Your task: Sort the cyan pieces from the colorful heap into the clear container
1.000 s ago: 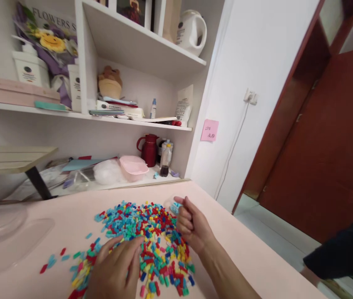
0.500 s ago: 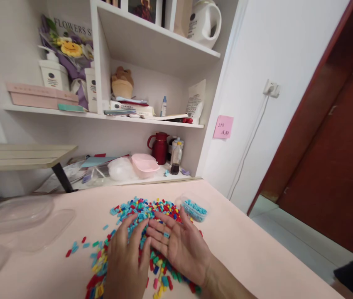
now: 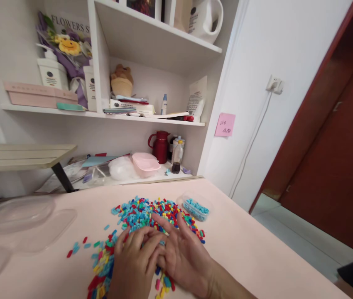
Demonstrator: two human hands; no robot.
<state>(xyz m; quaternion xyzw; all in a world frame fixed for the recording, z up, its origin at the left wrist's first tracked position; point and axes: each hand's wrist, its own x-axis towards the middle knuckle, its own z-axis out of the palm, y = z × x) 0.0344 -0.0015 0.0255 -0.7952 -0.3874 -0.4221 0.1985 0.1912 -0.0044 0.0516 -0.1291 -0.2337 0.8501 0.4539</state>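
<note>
My right hand (image 3: 185, 255) is palm up over the pile, its thumb and index finger stretched out and its other fingers partly covered. My left hand (image 3: 136, 257) reaches across them, fingers bent together and tips against the right hand's fingers. At the left fingertips shows a sliver of a small blue toy brick (image 3: 162, 242), mostly hidden. Under and beyond both hands spreads a pile of small mixed-colour toy bricks (image 3: 137, 209). Behind the right hand stands a clear plastic box (image 3: 209, 203) with blue bricks (image 3: 196, 207) in it.
Clear plastic lids or trays (image 3: 48, 228) lie on the pink tabletop (image 3: 235, 257) at left. A few stray bricks (image 3: 76, 247) lie between. At the back are a pink bowl (image 3: 146, 162), a red jug (image 3: 160, 147) and a bottle (image 3: 177, 158) under white shelves (image 3: 151, 120).
My left hand has moved right and closed its fingers over the right hand's fingers, where a blue brick lay in view. The right hand stays palm up in nearly the same place.
</note>
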